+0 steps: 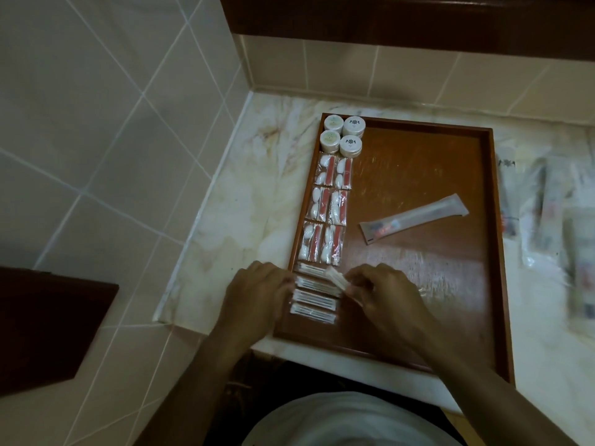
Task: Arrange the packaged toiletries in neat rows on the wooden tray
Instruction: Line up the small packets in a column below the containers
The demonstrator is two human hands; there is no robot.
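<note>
A wooden tray (450,284) lies on the marble counter. Along its left side stand several small white jars (344,135), then several clear packets with red files and white pads (327,207), then several flat cotton-swab packets (314,305) stacked in a column near the front. My right hand (383,294) pinches a small swab packet (336,278) above that column. My left hand (257,294) rests at the tray's left rim, its fingertips touching the swab packets. A long toothbrush packet (415,218) lies slanted in the tray's middle.
Several more long packets (553,226) lie blurred on the counter to the right of the tray. A tiled wall runs along the left and back. A dark wooden surface (48,326) sits at the lower left. The counter's front edge is below my arms.
</note>
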